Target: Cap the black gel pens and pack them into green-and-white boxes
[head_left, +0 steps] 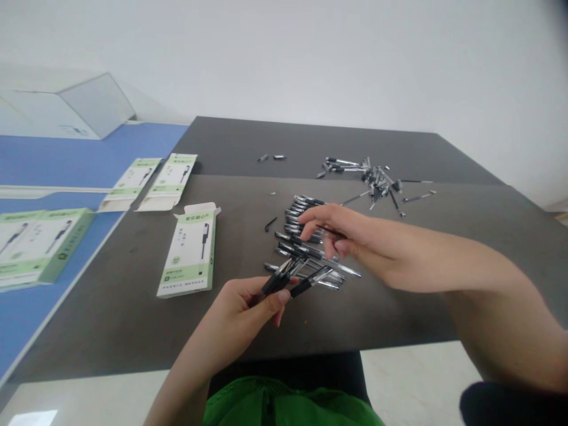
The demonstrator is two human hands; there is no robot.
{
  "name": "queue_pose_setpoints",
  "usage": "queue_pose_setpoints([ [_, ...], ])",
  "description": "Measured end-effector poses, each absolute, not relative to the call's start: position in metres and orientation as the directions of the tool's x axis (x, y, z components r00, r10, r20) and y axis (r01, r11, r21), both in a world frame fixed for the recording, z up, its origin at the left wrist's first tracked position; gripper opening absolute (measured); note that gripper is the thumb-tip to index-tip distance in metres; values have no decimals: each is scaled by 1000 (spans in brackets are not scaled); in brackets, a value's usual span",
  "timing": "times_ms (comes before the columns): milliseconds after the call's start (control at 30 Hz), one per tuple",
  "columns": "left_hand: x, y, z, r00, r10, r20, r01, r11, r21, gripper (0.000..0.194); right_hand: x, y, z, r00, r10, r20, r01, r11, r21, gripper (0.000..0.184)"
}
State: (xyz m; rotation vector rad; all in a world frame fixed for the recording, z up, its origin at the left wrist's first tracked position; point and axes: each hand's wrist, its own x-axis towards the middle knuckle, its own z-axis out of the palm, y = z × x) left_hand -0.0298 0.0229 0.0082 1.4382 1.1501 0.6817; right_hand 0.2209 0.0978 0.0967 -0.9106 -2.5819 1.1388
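Note:
My left hand (252,310) is closed around a small bunch of black-and-clear gel pens (288,275), which fan out from between thumb and fingers. Over the pens on the table, my right hand (337,231) is curled with its fingers bent. Something thin and dark shows between those fingers, too little of it to name. Beneath and beside the right hand, a row of gel pens (302,204) lies roughly side by side, partly hidden by it. A green-and-white pen box (190,254) with its top flap raised lies left of my left hand.
Pen parts (379,180) lie in a loose heap at the back right, with a few stray caps (279,157) further left. Flat pen boxes (171,180) straddle the table's left edge. More boxes (44,245) and a white carton (66,109) sit on the blue surface.

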Motion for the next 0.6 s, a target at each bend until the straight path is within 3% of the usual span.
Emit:
queue_pose_setpoints([
  [133, -33, 22, 12, 359, 906, -226, 333, 101, 937, 44, 220, 97, 106, -770, 628, -114, 450, 407, -795, 29],
  [233, -34, 22, 14, 362, 898, -251, 381, 103, 919, 45, 214, 95, 113, -722, 684, -104, 491, 400, -774, 16],
  [467, -30, 21, 15, 374, 891, -258, 403, 95, 910, 45, 197, 96, 109, -746, 651, 140, 353, 564, -746, 19],
  [600, -31, 22, 16, 382, 890, -248, 391, 88, 916, 44, 193, 95, 104, -764, 623, 168, 344, 614, -711, 21],
])
